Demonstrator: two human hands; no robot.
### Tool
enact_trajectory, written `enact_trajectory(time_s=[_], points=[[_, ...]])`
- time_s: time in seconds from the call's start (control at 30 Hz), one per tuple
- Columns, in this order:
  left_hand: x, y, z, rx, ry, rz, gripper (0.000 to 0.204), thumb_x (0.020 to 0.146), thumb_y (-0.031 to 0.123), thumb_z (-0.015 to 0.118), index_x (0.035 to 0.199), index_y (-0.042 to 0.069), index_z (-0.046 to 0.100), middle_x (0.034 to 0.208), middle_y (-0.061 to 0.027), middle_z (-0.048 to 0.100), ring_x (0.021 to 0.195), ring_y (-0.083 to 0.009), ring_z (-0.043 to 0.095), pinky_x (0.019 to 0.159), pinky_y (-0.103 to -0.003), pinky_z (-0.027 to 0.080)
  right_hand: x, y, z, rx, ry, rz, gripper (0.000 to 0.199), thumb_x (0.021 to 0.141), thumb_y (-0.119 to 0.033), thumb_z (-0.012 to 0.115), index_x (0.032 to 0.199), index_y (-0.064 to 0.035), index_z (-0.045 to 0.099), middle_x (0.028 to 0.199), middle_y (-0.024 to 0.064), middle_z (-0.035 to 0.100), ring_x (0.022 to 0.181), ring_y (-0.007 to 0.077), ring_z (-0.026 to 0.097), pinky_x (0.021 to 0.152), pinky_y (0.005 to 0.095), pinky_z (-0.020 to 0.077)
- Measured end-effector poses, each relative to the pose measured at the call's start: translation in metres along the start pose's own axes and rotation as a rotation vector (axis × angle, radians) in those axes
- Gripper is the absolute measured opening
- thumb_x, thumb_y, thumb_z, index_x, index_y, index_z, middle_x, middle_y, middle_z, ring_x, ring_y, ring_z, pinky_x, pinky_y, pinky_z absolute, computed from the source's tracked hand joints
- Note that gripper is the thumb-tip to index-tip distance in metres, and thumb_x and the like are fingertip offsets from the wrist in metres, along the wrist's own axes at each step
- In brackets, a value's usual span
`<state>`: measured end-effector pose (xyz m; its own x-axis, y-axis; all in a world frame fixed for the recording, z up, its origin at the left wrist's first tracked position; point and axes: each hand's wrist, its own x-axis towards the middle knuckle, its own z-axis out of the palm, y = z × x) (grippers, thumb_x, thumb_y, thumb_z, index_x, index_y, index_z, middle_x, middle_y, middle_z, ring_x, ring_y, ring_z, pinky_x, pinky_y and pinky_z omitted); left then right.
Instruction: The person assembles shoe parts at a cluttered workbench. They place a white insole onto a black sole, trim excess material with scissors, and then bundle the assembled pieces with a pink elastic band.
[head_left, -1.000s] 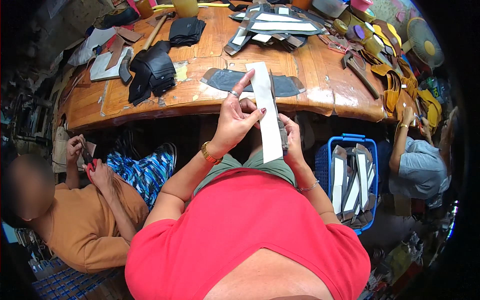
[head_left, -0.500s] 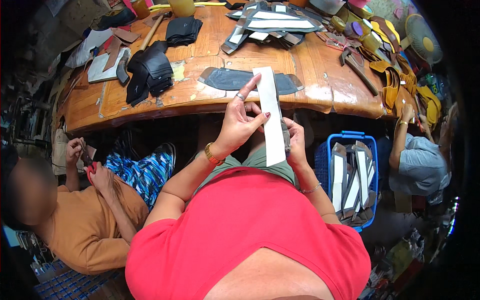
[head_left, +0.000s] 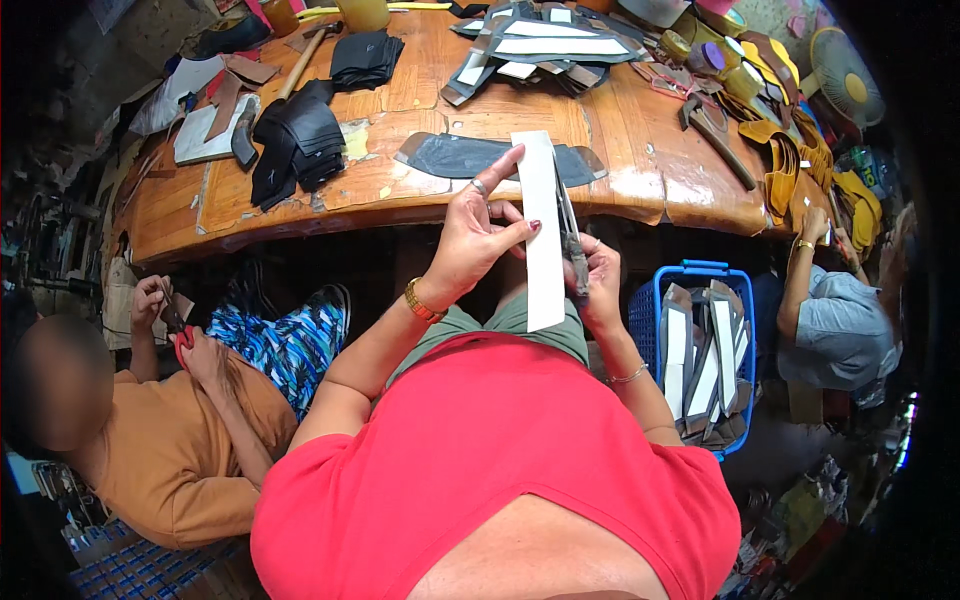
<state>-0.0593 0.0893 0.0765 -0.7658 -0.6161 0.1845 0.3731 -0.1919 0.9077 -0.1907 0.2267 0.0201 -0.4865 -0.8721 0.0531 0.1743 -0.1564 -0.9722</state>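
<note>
L hand [head_left: 470, 240] pinches white strip [head_left: 545, 265] mid-scene; R hand [head_left: 602, 285] grips scissors [head_left: 574, 262] (blades just beside strip's right edge). Trimming prob. underway, amt unclear. Pcs in blue basket [head_left: 648, 330], right, already have strips; dark pc [head_left: 450, 158] on table [head_left: 400, 210], far, looks bare.

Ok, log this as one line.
left hand: holds white strip; right hand: holds scissors; table: dark curved piece; blue basket: white-striped dark pieces
</note>
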Motion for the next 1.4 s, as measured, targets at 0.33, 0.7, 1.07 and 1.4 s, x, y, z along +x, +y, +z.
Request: enact_trajectory(time_s=[0.33,0.7,1.07,1.4], points=[[0.002,0.037,-0.054,-0.061,0.144,0.097,0.077,0.075,-0.012,0.069,0.144,0.002,0.038,0.133,-0.0144,0.049,0.073,-0.0060,0.061,0.056,-0.018,0.054,0.076,-0.038,-0.083,-0.350,0.208,-0.114,0.024,0.081,-0.019,0.077,0.093,-0.0014,0.066,0.075,0.0004,0.065,0.058,0.0068,0.055,0.050,0.0222,0.0429],[0.013,0.020,-0.095,-0.045,0.478,0.178,0.044,0.088,0.005,0.064,0.126,0.005,0.041,0.101,-0.0082,0.064,0.081,-0.0148,0.068,0.060,-0.026,0.057,0.164,-0.068,-0.171,-1.359,0.245,-0.339,0.038,0.072,-0.024,0.083,0.096,0.0019,0.069,0.085,0.0183,0.070,0.079,0.0267,0.069,0.070,0.0378,0.0530],[0.046,-0.001,-0.084,-0.002,0.445,0.193,0.017,0.093,0.015,0.064,0.101,0.001,0.060,0.086,-0.0071,0.067,0.073,-0.0190,0.069,0.055,-0.030,0.059,0.100,-0.027,-0.027,-0.185,-0.123,-0.108,0.025,0.086,-0.010,0.072,0.107,0.0001,0.063,0.088,0.0061,0.070,0.073,0.0109,0.067,0.055,0.0198,0.0479],[0.062,-0.016,-0.132,0.353,0.392,0.114,0.024,0.085,0.012,0.074,0.106,0.003,0.069,0.087,-0.0008,0.071,0.075,-0.0043,0.062,0.064,-0.018,0.044,0.146,-0.013,-0.063,-0.355,0.031,-0.212,0.019,0.092,-0.017,0.067,0.099,0.0002,0.067,0.078,0.0015,0.065,0.067,0.0066,0.058,0.056,0.0187,0.0421]])
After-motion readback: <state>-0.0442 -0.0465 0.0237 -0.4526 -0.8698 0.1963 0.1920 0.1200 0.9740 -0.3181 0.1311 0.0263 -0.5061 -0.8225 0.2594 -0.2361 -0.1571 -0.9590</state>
